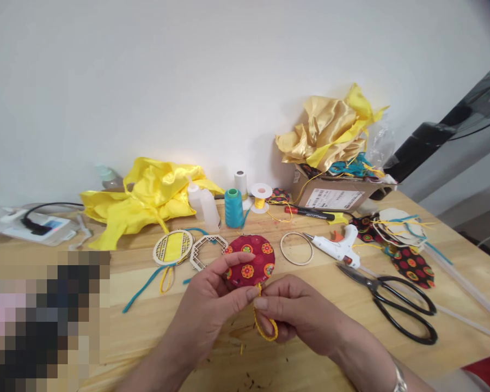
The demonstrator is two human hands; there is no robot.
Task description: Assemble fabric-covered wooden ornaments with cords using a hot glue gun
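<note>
1. Left hand (pixel 222 288): thumb and fingers clamped on red floral disc (pixel 253 260), above surface (pixel 147 348).
2. Right hand (pixel 292 307): pinched together on yellow cord (pixel 265 334), below disc's lower edge.
3. Glue gun (pixel 335 246), black-handled scissors (pixel 375 285): on surface, right of disc.

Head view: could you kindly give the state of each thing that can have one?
Red disc: in left hand
Yellow cord: looped, in right hand
Box: open, overfull
Scissors: flat, handles apart
Glue gun: on its side
Teal spool: upright
Yellow cloth: crumpled
Gold cloth: crumpled
</note>
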